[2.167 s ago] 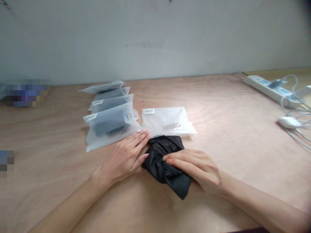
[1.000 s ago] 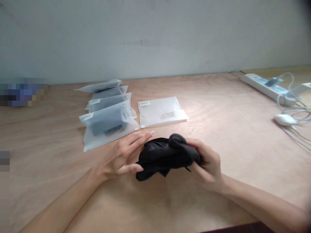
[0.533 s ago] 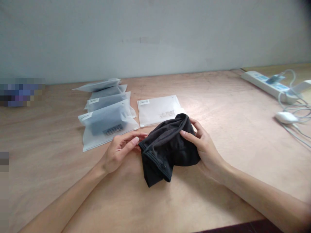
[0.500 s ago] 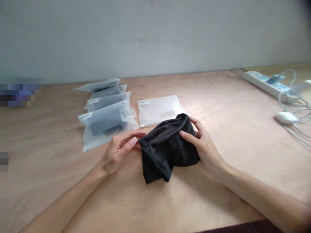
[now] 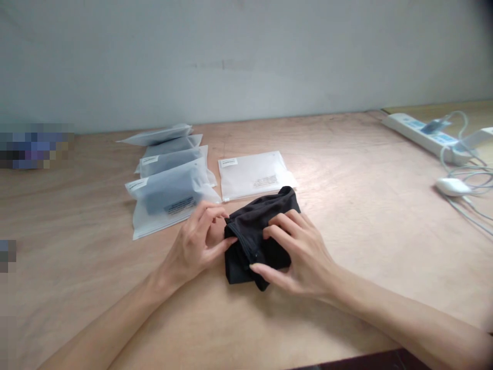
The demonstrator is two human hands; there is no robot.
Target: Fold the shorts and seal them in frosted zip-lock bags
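Note:
A folded black garment (image 5: 262, 222) with a stitched, banded edge sits on the wooden table in front of me. What kind of garment it is cannot be made out. From above, my right hand (image 5: 298, 252) grips its right part with bent fingers, the thumb on the front near the band. My left hand (image 5: 196, 239) is at the left edge, thumb on the cloth and fingers curled beside the corner. Just behind the garment lies a flat frosted zip bag (image 5: 250, 174) with a white label and small print.
Several frosted bags with dark contents overlap at the left, the nearest bag (image 5: 165, 203) close to my left hand. At the right back stand a white power strip (image 5: 423, 136) with cables and a white adapter (image 5: 452, 187). A grey wall (image 5: 246, 56) rises behind the table.
My right hand has moved from the garment's right edge onto its top and front. The garment has come down flatter and more compact. My left thumb has moved onto the banded edge.

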